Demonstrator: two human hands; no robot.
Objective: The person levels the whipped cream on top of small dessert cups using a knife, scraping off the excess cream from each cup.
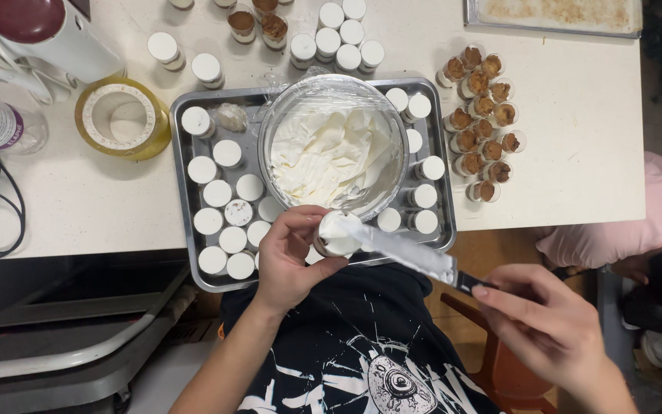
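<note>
Most of the small round cups on the rectangular metal tray already show smooth white tops, in rows down its left side and a column along its right. The left hand is closed around one small clear cup heaped with white cream, held just over the tray's near edge. The right hand grips the dark handle of a long flat spatula coated in cream, whose tip rests on the top of that cup. The two hands are well apart, joined only by the blade. A large clear glass bowl of whipped white cream sits in the middle of the tray, still well filled. Near the right edge of the white counter, a cluster of small clear cups with brown crumb filling has no cream yet, so a fair share looks left to do. More white-topped cups stand by the far edge.
</note>
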